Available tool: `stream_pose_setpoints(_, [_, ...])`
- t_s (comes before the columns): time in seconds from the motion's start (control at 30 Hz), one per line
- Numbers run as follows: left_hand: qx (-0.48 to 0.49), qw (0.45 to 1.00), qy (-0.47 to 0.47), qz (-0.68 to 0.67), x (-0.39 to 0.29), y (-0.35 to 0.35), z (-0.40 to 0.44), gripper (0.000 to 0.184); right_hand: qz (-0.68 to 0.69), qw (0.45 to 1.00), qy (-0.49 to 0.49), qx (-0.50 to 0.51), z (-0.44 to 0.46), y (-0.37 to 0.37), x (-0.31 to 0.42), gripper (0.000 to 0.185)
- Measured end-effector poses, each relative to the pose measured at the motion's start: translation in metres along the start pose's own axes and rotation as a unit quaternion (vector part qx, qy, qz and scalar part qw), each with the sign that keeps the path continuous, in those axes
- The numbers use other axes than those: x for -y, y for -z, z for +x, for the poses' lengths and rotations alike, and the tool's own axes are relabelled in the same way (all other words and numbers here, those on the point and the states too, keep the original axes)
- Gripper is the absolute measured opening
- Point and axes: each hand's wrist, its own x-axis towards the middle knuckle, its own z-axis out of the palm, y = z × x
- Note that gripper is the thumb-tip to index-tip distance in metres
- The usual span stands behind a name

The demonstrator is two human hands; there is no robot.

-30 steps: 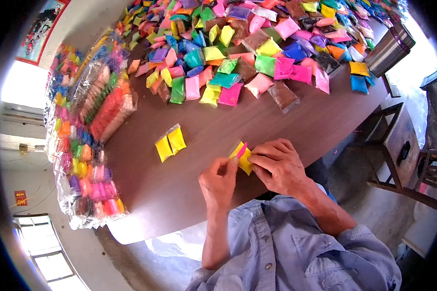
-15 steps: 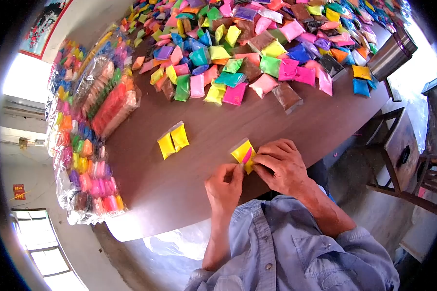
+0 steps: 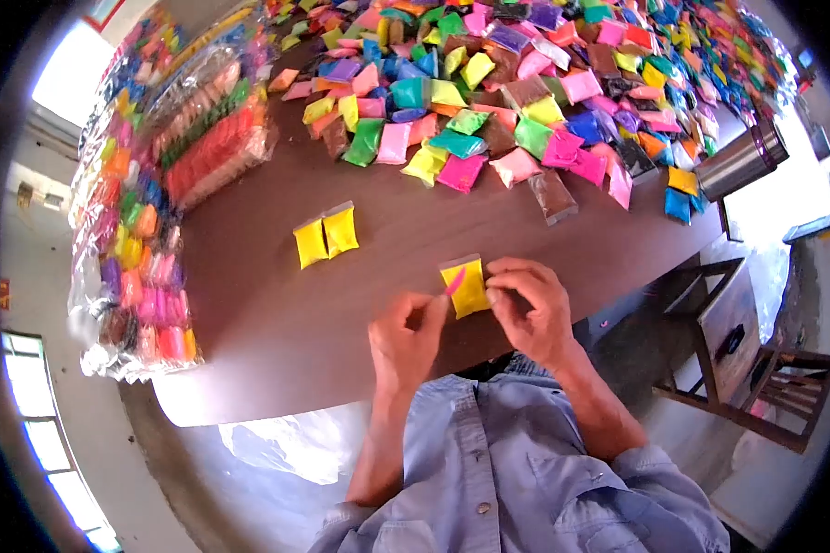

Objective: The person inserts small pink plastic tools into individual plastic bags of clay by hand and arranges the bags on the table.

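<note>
A yellow packet [image 3: 468,290] with a clear upper edge is at the table's near side, between my hands. My left hand [image 3: 409,334] pinches a small pink strip [image 3: 456,280], which lies over the packet's left part. The fingers of my right hand [image 3: 528,309] are curled at the packet's right edge, with thumb and forefinger close to it; whether they grip it is hard to tell. Two more yellow packets [image 3: 326,234] lie side by side on the brown table [image 3: 249,304], up and to the left of my hands.
A heap of colourful packets [image 3: 489,101] covers the table's far side. Clear bags of coloured packets [image 3: 138,267] line the left edge. At the right stands a tilted-looking metal flask [image 3: 740,161] near the table edge, with wooden stools [image 3: 733,336] beyond.
The view has shifted. My left hand has drawn slightly left with the pink strip, which now sits at the packet's left edge. My right fingers have opened out a little, showing more of the packet.
</note>
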Motion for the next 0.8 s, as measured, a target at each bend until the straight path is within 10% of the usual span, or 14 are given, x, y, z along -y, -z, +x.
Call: stream_pose_setpoints(0.8, [-0.014,0.998,-0.058,-0.015,0.015,0.004,-0.009,0.013,-0.116,0.987,0.092,0.059,0.017,-0.014,0.001,0.019])
